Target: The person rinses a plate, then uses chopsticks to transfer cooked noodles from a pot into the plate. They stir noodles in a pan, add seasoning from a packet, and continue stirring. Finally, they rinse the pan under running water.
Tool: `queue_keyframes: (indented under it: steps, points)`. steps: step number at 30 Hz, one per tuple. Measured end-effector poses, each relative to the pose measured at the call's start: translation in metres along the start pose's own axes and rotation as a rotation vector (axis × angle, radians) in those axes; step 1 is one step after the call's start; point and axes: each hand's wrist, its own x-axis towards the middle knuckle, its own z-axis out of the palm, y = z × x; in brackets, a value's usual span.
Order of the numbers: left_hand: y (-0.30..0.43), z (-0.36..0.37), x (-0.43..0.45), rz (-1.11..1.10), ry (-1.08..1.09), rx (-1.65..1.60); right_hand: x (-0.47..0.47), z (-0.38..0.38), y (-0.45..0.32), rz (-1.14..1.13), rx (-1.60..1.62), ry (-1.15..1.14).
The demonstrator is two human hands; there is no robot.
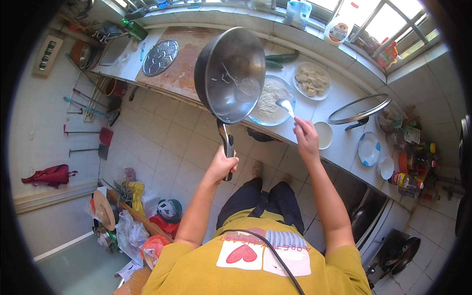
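My left hand [222, 165] grips the black handle of a deep metal pan [236, 84], which is tilted with its inside towards me. A few noodle strands and a little liquid cling inside. In my right hand [306, 138] is a metal spoon [286, 105], its bowl over a blue-rimmed plate [271, 120] of pale noodles [269, 101]. Behind lie a plate of dumplings [312, 80] and green cucumbers [282, 58]. A white bowl [323, 135] stands just right of my right hand.
A glass lid [358, 110] rests tilted on the counter, near a blue-patterned plate [369, 149] and a small white bowl [385, 167]. Bottles [405, 180] stand at the right end. Left are a wooden board [184, 62] and a perforated metal disc [160, 58]. A window sill runs behind.
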Motion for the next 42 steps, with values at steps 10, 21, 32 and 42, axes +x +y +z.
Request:
queue_keyframes:
  steps: [10, 21, 32, 42]
  points:
    - [-0.008, 0.002, 0.005, 0.077, 0.044, 0.155, 0.11, 0.096, -0.006, -0.448, -0.246, -0.115]
    - [-0.011, 0.007, 0.005, 0.126, 0.094, 0.237, 0.101, 0.113, 0.025, -0.17, -0.291, -0.012]
    - [-0.007, 0.02, 0.002, 0.155, 0.149, 0.338, 0.078, 0.096, 0.04, -0.101, -0.196, -0.075]
    - [-0.015, 0.022, 0.007, 0.252, 0.196, 0.429, 0.055, 0.08, 0.032, -0.093, -0.164, -0.08]
